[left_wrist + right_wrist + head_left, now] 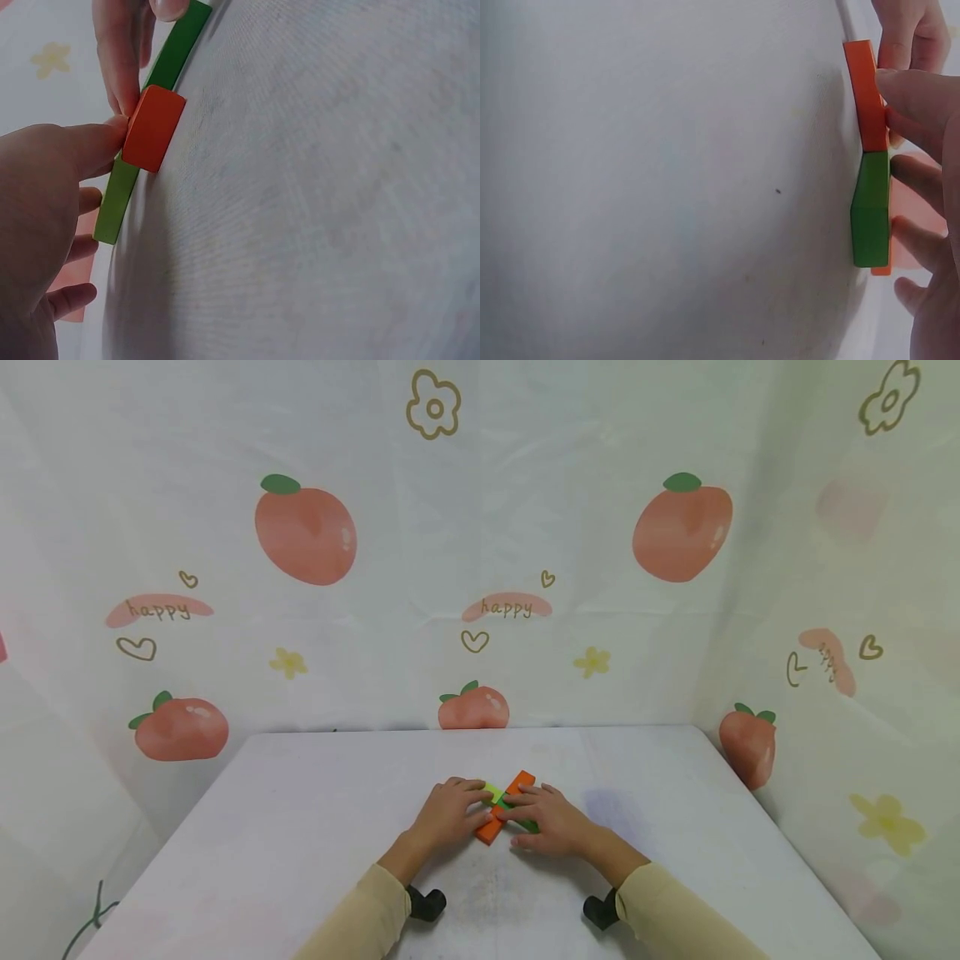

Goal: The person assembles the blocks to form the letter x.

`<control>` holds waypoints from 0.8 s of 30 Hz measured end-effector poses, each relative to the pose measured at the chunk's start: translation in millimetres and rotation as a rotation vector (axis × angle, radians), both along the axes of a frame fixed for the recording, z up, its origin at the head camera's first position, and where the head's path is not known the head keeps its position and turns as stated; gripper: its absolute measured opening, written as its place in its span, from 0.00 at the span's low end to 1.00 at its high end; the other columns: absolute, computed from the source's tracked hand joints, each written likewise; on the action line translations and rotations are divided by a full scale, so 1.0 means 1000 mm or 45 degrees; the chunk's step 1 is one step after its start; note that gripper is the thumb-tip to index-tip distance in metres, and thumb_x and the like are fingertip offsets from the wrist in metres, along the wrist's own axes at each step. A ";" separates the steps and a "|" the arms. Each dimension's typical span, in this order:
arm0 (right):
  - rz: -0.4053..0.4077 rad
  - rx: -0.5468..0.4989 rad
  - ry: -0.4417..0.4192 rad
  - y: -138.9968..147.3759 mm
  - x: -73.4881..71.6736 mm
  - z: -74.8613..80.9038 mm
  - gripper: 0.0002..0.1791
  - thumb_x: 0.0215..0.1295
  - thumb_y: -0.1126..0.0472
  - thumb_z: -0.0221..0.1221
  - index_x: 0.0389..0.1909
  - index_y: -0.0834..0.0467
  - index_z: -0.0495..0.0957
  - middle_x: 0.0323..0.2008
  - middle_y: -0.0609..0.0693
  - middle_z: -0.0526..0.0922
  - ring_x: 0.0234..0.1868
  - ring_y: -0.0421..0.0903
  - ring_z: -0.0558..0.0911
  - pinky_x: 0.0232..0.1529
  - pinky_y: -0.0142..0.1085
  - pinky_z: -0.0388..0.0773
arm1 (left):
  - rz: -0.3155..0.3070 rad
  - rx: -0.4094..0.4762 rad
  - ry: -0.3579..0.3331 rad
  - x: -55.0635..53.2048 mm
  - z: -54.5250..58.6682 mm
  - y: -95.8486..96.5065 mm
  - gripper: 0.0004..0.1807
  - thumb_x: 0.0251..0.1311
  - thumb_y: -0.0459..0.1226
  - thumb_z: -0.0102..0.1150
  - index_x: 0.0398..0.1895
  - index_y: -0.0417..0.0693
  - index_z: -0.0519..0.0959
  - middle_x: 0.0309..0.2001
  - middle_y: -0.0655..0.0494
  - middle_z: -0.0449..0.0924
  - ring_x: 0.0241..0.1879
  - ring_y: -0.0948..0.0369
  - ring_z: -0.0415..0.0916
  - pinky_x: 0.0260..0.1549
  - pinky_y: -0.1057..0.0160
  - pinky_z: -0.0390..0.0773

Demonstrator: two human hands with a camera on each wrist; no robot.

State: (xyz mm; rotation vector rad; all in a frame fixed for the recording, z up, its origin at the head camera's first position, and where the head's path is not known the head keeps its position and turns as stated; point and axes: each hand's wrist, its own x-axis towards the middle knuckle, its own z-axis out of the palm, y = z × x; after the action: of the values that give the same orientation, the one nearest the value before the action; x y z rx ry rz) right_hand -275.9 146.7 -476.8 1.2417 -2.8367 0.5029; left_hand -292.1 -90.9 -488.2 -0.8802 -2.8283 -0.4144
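Note:
Flat coloured blocks lie together in an X on the white table. An orange block point(521, 782) points to the far right and another orange piece point(487, 835) to the near left. A yellow-green block point(494, 792) and a dark green block point(871, 225) form the other arms. My left hand point(450, 814) rests its fingertips on the left side, its thumb touching the near orange piece. Fairly straight fingers of my right hand point(555, 822) reach over the middle and touch the orange and dark green blocks. Fingers partly hide where the blocks meet.
The white table point(337, 827) extends around the blocks. Behind and beside it hangs a white cloth point(480, 527) printed with peaches, flowers and hearts. Black wrist mounts point(427, 905) show below the hands. A thin dark cord point(96, 910) hangs off the table's left side.

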 end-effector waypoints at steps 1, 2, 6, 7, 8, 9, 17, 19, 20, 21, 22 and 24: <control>0.003 0.001 0.005 0.000 0.000 0.000 0.25 0.64 0.46 0.61 0.62 0.45 0.77 0.63 0.49 0.74 0.67 0.57 0.65 0.62 0.63 0.55 | -0.004 -0.005 0.005 0.000 0.000 0.000 0.19 0.65 0.50 0.57 0.57 0.58 0.81 0.61 0.55 0.75 0.59 0.53 0.69 0.53 0.47 0.69; 0.002 0.003 0.006 0.000 0.000 0.000 0.25 0.64 0.46 0.61 0.62 0.44 0.77 0.63 0.49 0.74 0.68 0.57 0.65 0.62 0.63 0.55 | -0.006 -0.011 0.005 0.001 0.000 0.000 0.20 0.65 0.50 0.57 0.57 0.58 0.81 0.61 0.55 0.75 0.59 0.53 0.69 0.53 0.47 0.69; -0.001 0.006 0.029 -0.001 0.001 0.000 0.25 0.64 0.47 0.61 0.62 0.44 0.77 0.63 0.48 0.75 0.67 0.58 0.66 0.62 0.64 0.54 | -0.012 -0.031 0.017 0.002 0.001 0.000 0.20 0.65 0.50 0.57 0.58 0.57 0.80 0.61 0.55 0.75 0.59 0.53 0.69 0.54 0.47 0.69; -0.002 0.005 0.037 -0.001 0.001 0.000 0.24 0.64 0.47 0.61 0.62 0.44 0.77 0.63 0.48 0.75 0.67 0.58 0.66 0.62 0.64 0.54 | -0.012 -0.035 0.020 0.002 0.001 0.000 0.20 0.65 0.50 0.57 0.58 0.57 0.80 0.61 0.55 0.75 0.59 0.52 0.69 0.54 0.47 0.69; -0.008 0.008 0.042 -0.002 0.001 0.000 0.24 0.64 0.47 0.61 0.62 0.44 0.77 0.62 0.48 0.75 0.67 0.57 0.66 0.62 0.64 0.54 | -0.009 -0.035 0.020 0.002 0.001 0.000 0.20 0.65 0.50 0.58 0.58 0.58 0.80 0.61 0.55 0.75 0.59 0.53 0.69 0.54 0.48 0.69; -0.012 0.006 0.046 -0.002 0.002 0.000 0.24 0.64 0.47 0.61 0.61 0.45 0.77 0.62 0.48 0.75 0.66 0.57 0.67 0.62 0.65 0.53 | -0.006 -0.035 0.022 0.002 0.001 0.000 0.20 0.65 0.51 0.58 0.57 0.58 0.80 0.61 0.55 0.75 0.59 0.53 0.68 0.54 0.48 0.69; -0.031 0.000 0.077 -0.009 0.001 0.003 0.22 0.64 0.48 0.61 0.59 0.47 0.79 0.57 0.47 0.79 0.63 0.53 0.70 0.63 0.66 0.49 | -0.002 0.032 0.043 0.001 -0.001 0.000 0.18 0.64 0.49 0.59 0.55 0.59 0.81 0.60 0.56 0.76 0.60 0.53 0.67 0.54 0.47 0.67; -0.018 -0.012 0.096 -0.010 0.001 0.004 0.22 0.64 0.49 0.62 0.57 0.48 0.80 0.56 0.46 0.80 0.63 0.52 0.70 0.63 0.65 0.49 | -0.005 0.064 0.062 0.000 -0.001 0.000 0.18 0.63 0.48 0.60 0.56 0.59 0.81 0.59 0.56 0.76 0.59 0.53 0.67 0.53 0.47 0.68; -0.010 -0.020 0.110 -0.011 0.001 0.005 0.21 0.63 0.49 0.62 0.57 0.49 0.80 0.55 0.46 0.80 0.62 0.52 0.70 0.63 0.65 0.50 | -0.010 0.092 0.075 0.000 -0.001 -0.001 0.18 0.63 0.47 0.61 0.55 0.57 0.81 0.58 0.56 0.76 0.58 0.53 0.68 0.53 0.46 0.68; -0.004 -0.030 0.121 -0.011 0.001 0.006 0.20 0.63 0.50 0.62 0.56 0.50 0.81 0.54 0.46 0.80 0.62 0.53 0.71 0.63 0.65 0.51 | -0.012 0.116 0.087 0.000 0.000 -0.001 0.18 0.63 0.46 0.61 0.55 0.56 0.81 0.58 0.56 0.77 0.58 0.53 0.69 0.53 0.46 0.68; 0.000 -0.040 0.132 -0.011 0.001 0.007 0.20 0.63 0.51 0.63 0.55 0.51 0.81 0.54 0.47 0.81 0.62 0.53 0.71 0.63 0.65 0.51 | -0.013 0.142 0.099 -0.001 0.000 -0.002 0.18 0.62 0.45 0.62 0.55 0.56 0.81 0.58 0.55 0.77 0.57 0.52 0.69 0.53 0.46 0.68; -0.004 -0.060 0.133 -0.011 0.001 0.008 0.18 0.63 0.52 0.63 0.53 0.52 0.82 0.54 0.48 0.81 0.61 0.53 0.72 0.63 0.64 0.52 | -0.006 0.192 0.123 -0.001 0.002 -0.003 0.18 0.61 0.45 0.63 0.54 0.54 0.82 0.56 0.55 0.78 0.56 0.52 0.71 0.52 0.45 0.69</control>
State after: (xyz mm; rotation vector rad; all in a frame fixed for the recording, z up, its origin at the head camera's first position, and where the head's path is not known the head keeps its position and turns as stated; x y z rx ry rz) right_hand -274.9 135.6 -469.1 1.2179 -2.7245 0.4868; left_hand -293.0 -94.3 -485.9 -0.8524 -2.6673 -0.5617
